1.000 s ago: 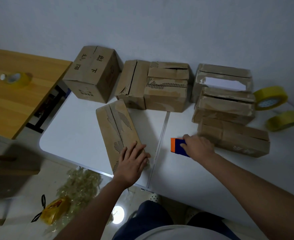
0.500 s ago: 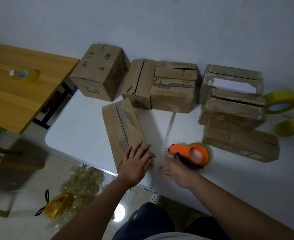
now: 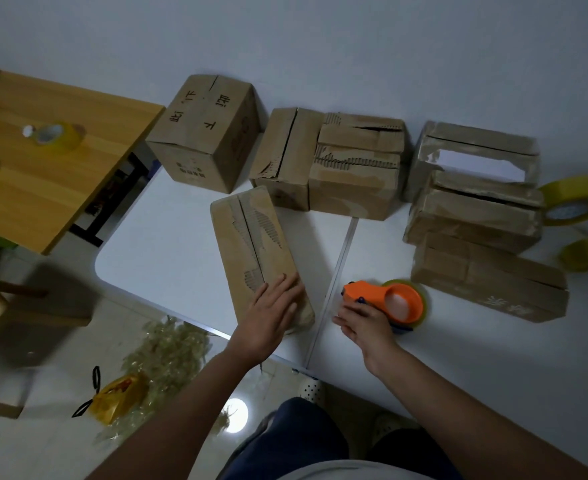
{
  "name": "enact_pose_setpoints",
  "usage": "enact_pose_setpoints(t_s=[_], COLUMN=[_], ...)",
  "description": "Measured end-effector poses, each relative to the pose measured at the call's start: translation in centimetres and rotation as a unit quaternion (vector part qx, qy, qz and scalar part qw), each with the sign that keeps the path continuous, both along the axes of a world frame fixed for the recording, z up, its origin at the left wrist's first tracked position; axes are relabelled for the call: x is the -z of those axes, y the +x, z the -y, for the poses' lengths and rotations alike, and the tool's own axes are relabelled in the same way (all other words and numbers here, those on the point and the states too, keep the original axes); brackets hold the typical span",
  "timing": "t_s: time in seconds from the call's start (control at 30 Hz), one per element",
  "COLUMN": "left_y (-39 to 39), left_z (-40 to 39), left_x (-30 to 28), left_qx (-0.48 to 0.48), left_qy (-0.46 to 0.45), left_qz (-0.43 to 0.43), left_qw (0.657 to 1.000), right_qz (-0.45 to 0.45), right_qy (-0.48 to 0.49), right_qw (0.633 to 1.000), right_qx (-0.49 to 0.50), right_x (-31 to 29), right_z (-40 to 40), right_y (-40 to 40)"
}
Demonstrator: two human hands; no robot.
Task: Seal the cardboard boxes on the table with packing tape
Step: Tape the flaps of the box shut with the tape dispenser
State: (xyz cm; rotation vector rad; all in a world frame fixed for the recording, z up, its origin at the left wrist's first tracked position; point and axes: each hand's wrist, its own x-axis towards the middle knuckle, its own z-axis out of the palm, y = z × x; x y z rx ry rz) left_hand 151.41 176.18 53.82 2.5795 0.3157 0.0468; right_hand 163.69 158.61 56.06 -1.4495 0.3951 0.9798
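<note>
A long flat cardboard box (image 3: 251, 244) lies on the white table (image 3: 167, 244), its torn top seam facing up. My left hand (image 3: 273, 308) rests flat on the box's near end with straight fingers. An orange tape dispenser (image 3: 387, 301) loaded with a yellowish roll lies on the table just right of the table's centre seam. My right hand (image 3: 363, 322) touches the dispenser's near side, fingers partly curled around its handle. Several more worn boxes stand along the wall, among them a tall printed box (image 3: 207, 133) and a stack of flat boxes (image 3: 476, 216).
Two yellow tape rolls (image 3: 575, 200) lie at the table's right edge. A wooden table (image 3: 36, 161) at the left carries two more tape rolls (image 3: 56, 135). On the floor below lie crumpled tape scraps (image 3: 167, 355) and a yellow bag (image 3: 117, 398).
My right hand pulled the orange dispenser from beside the right stack toward the near edge, next to the flat box. The left hand stayed on the box.
</note>
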Motion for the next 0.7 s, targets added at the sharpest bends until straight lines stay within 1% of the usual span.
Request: enact_pose_setpoints(t_s=[0.1,0.3,0.53,0.63,0.7], left_y=[-0.9,-1.1,-0.9,-0.7,-0.6], left_z=[-0.1,-0.2,-0.2,0.0,0.2], left_x=[0.6,1.3,2.1,2.2,2.2], left_qx=[0.022,0.054,0.058,0.062,0.063], left_qy=[0.033,0.108,0.165,0.196,0.210], left_qz=[-0.026,-0.016,0.011,0.022,0.012], left_qw=[0.999,0.993,0.985,0.978,0.976], right_qz=[0.059,0.098,0.065,0.068,0.072], right_qy=[-0.024,-0.015,0.003,0.003,0.003], right_qw=[0.997,0.994,0.995,0.993,0.993], right_qx=[-0.034,-0.048,-0.074,-0.097,-0.097], right_x=[0.3,0.5,0.6,1.0,1.2], right_z=[0.0,0.0,0.1,0.1,0.1], right_y=[0.0,0.3,1.2,1.4,1.4])
